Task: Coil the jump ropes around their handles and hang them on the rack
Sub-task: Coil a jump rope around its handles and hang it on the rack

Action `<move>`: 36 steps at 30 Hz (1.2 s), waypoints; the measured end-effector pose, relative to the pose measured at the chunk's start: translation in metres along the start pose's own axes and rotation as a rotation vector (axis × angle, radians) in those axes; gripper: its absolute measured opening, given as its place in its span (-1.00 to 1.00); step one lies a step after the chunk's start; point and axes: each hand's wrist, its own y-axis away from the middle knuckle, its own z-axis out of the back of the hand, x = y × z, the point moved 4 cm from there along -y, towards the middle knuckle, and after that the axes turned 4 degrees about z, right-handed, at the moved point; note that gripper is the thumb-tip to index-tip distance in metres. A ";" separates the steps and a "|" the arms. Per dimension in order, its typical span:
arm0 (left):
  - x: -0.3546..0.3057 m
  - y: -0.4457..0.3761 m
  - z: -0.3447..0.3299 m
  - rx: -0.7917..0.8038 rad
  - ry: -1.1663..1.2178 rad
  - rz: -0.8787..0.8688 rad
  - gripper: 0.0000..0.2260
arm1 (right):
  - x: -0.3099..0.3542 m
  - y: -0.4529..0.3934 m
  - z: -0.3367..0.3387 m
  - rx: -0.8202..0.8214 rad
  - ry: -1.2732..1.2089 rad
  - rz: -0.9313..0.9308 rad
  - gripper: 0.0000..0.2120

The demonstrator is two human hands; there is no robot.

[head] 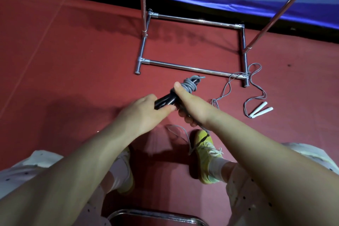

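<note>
Nearest the camera, a curved metal rail [156,215] crosses the bottom edge, with my two forearms reaching out above it. My left hand [146,110] has its grip curled round the near end of the black handles [164,101], which are held together as a pair. My right hand [185,102] grips the same bundle, thumb laid along the grey rope coil [189,84] at the handles' far end. Several turns are wound on; a loose tail [180,134] hangs below the right hand toward my yellow shoe [206,152], so I judge this coil unfinished.

A second jump rope [254,86] lies uncoiled on the red floor [64,51] to the right, its white handles [261,109] side by side and its cord draped over the near right corner of the rack base [192,69]. The rack's upper bar is out of view, so whether anything hangs there cannot be told. Remaining, by my estimate: finish this coil, hang it, then coil and hang the second rope.

No brand, label or writing is legible.
</note>
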 end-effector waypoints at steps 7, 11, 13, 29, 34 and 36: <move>-0.002 0.001 -0.006 0.408 0.595 0.029 -0.70 | 0.005 -0.001 0.005 -0.049 -0.165 0.073 -0.58; -0.015 0.014 -0.005 0.769 1.021 0.061 -0.46 | 0.015 0.003 0.011 -0.078 -0.368 0.192 -0.64; -0.023 0.021 -0.007 0.895 1.219 0.049 -0.35 | 0.020 0.005 0.011 -0.059 -0.490 0.274 -0.69; -0.026 0.020 -0.006 0.776 1.192 0.157 -0.45 | 0.021 0.006 0.018 0.004 -0.088 0.240 -0.49; -0.023 0.014 -0.004 0.517 0.911 0.172 -0.44 | 0.018 0.006 0.015 0.003 -0.015 0.173 -0.46; -0.020 0.010 0.000 0.369 0.760 0.135 -0.47 | 0.017 0.005 0.014 0.000 0.004 0.153 -0.43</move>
